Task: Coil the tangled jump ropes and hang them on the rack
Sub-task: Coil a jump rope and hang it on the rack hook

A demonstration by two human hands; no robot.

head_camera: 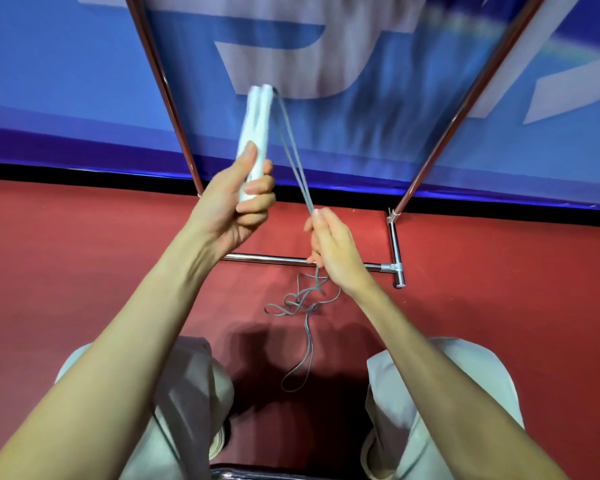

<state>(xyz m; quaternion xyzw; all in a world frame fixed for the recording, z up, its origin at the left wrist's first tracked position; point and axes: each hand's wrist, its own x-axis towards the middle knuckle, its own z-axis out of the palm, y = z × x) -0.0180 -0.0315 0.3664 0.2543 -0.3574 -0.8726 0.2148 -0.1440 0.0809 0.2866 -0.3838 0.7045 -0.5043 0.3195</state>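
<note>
Left hand (234, 206) clenches both white jump-rope handles (256, 126) together, pointing them toward the upper middle of the frame. Right hand (329, 242) pinches the two grey cords (293, 150) at centre. Below it, the rope's tangle (300, 299) lies on the red floor (84, 258), beside the chrome rack base (378, 266).

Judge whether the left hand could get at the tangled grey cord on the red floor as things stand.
Probably not yet: the left hand grips the two white jump-rope handles raised high, so it isn't free. The tangled grey cord lies uncovered on the red floor below.
</note>
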